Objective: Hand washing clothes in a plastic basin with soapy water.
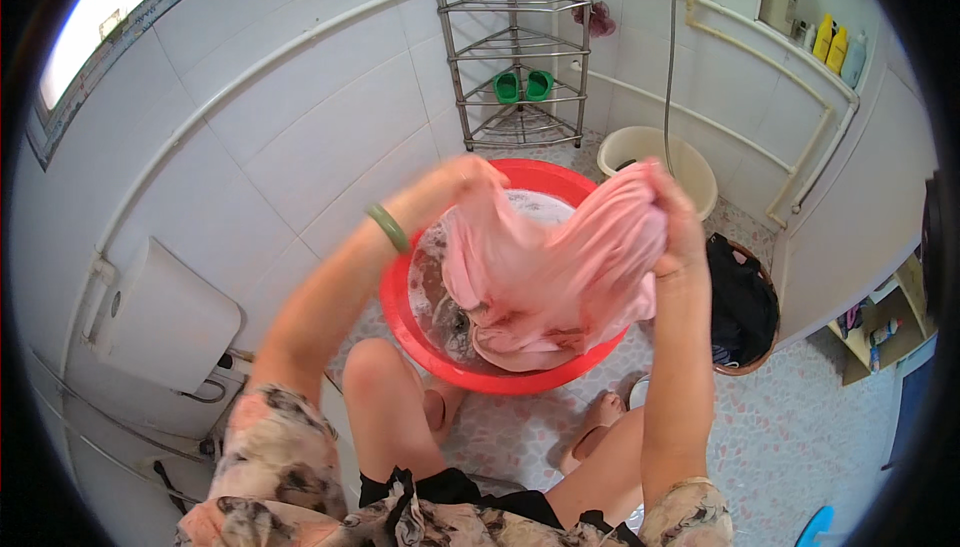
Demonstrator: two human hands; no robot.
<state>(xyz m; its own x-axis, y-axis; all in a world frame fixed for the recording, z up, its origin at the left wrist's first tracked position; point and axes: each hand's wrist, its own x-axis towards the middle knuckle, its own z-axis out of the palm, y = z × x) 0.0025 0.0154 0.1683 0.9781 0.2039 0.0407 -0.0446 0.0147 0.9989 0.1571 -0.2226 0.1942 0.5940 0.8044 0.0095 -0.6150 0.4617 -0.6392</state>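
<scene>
A wet pink cloth garment [560, 267] is stretched between my two hands above a red basin [400, 317]. My left hand [470, 179], with a green bangle on its wrist, grips the garment's upper left part. On the other side my right hand [680, 227] is closed round a bunched part of it. The garment's lower folds hang down into the basin, where soapy water [430, 277] with white foam shows at the left and back. Whether the lowest cloth belongs to the same garment is hard to tell.
A metal corner rack [515, 47] holding green slippers [523, 86] stands behind the basin. Back right is a cream tub [700, 177]; nearer, a brown basket [768, 332] holds dark clothes [738, 302]. A white cistern [165, 317] is on the left wall. My feet flank the basin's near side.
</scene>
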